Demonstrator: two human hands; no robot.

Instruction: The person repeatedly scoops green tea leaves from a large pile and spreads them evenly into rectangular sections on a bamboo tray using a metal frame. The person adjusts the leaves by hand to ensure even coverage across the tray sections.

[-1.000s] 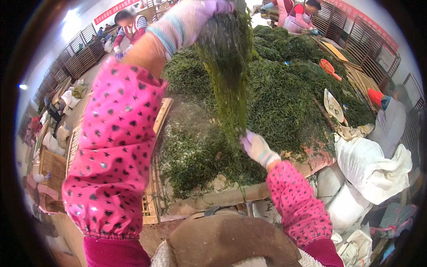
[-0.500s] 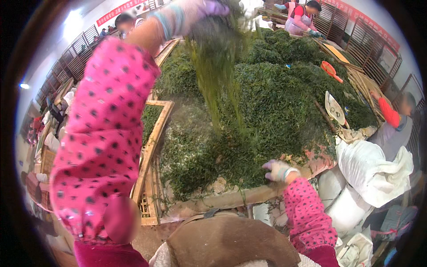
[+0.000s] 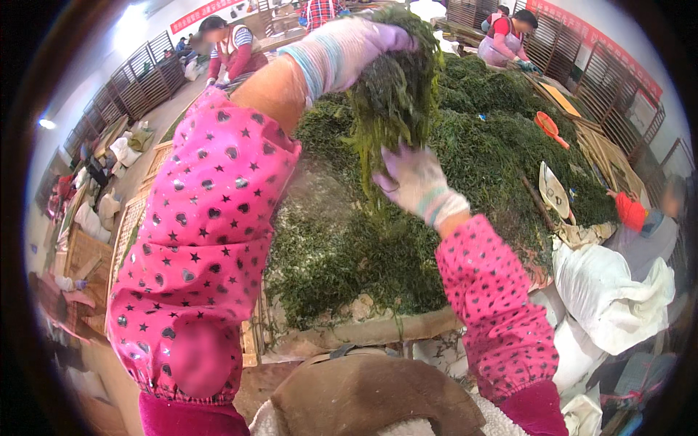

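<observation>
My left hand (image 3: 352,52), in a white and lilac glove with a striped cuff, is raised at the top middle and closed on a clump of green seaweed (image 3: 396,94). Wet strands of it hang straight down. Just below, my right hand (image 3: 423,187), gloved alike, reaches up to the lower strands with its fingers apart; whether it touches them I cannot tell. Beneath both hands spreads a wide heap of dark green seaweed (image 3: 502,160) on a table.
An orange-red strainer (image 3: 547,127) and a white scoop (image 3: 554,190) lie on the heap's right side. White sacks (image 3: 611,291) stand at the table's right corner. Wooden frames (image 3: 134,225) line the left. Co-workers (image 3: 502,43) are around the table's far and right sides.
My left hand has come lower and to the right with the seaweed. My right hand has risen from the table's near edge to the hanging strands. The view has shifted slightly.
</observation>
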